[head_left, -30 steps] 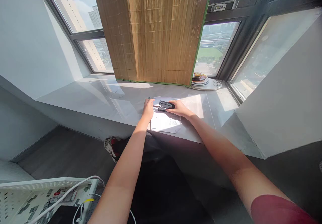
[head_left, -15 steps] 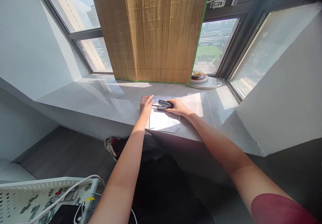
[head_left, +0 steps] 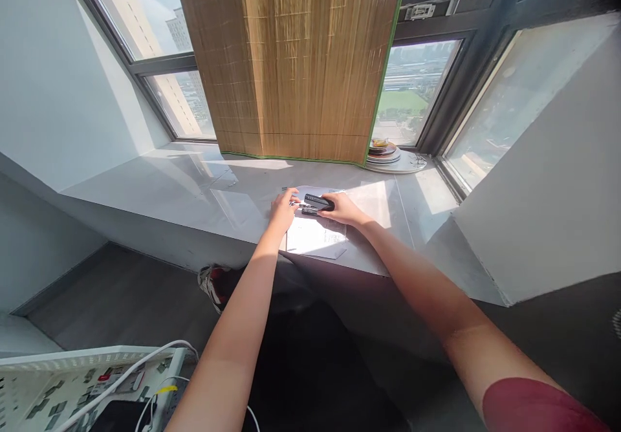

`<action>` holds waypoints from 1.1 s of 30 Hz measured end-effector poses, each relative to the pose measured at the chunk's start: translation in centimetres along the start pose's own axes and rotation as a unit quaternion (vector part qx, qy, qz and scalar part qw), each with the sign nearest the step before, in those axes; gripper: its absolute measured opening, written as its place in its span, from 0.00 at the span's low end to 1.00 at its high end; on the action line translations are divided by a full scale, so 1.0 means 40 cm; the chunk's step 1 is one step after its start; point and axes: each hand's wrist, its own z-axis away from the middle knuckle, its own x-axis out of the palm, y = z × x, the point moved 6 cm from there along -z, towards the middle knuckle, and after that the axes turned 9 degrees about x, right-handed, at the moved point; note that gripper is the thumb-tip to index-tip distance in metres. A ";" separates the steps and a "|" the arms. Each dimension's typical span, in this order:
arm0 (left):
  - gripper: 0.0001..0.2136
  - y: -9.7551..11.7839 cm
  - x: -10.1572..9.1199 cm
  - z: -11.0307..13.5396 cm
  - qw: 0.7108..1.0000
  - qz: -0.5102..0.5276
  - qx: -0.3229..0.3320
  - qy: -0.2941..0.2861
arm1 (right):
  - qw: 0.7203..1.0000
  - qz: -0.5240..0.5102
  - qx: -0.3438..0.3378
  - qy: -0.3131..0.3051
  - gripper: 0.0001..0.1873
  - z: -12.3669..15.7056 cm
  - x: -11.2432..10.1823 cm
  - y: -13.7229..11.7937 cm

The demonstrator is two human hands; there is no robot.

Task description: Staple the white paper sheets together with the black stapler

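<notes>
A black stapler [head_left: 318, 203] is held in my right hand [head_left: 343, 207], whose fingers wrap round its right end. Its upper and lower arms stand apart, with a thin silvery part jutting out to the left between them. My left hand [head_left: 283, 208] is at that silvery part, fingers curled and thumb close to the metal; what sits between the fingertips is too small to make out. Beneath the stapler and both hands lie white printed sheets of paper [head_left: 310, 237] on the pale window sill [head_left: 242, 215].
Stacked plates [head_left: 385, 156] stand on the sill by the window at the back right. A bamboo blind [head_left: 301, 63] hangs down almost to the sill. Low at the left, a white plastic basket [head_left: 130, 354] holds a dark device and white cables [head_left: 140, 368].
My left fingers have curled in closer at the stapler's silvery part. The right hand keeps its hold on the stapler, and the view has shifted slightly.
</notes>
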 end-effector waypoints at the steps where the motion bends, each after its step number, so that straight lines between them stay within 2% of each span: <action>1: 0.20 0.004 0.000 -0.002 1.000 -0.010 0.003 0.002 | 1.000 0.000 0.002 0.000 0.13 -0.001 0.001 0.003; 5: 0.19 0.005 0.001 -0.001 0.999 -0.032 -0.008 -0.004 | 1.000 0.002 0.009 -0.001 0.15 -0.005 0.005 0.010; 8: 0.17 -0.003 0.002 0.002 0.999 -0.041 -0.016 -0.003 | 1.000 0.007 0.001 -0.003 0.13 -0.006 0.006 0.009; 17: 0.16 -0.036 -0.011 0.000 0.998 0.013 -0.025 0.051 | 1.000 0.004 0.005 0.000 0.12 -0.006 0.005 0.012; 23: 0.18 -0.027 -0.016 0.001 0.998 0.003 -0.050 0.041 | 1.000 0.001 -0.001 -0.002 0.13 -0.005 0.002 0.011; 33: 0.14 -0.026 -0.010 0.004 0.997 0.063 -0.030 0.033 | 1.000 0.014 -0.006 0.004 0.10 -0.004 0.000 -0.001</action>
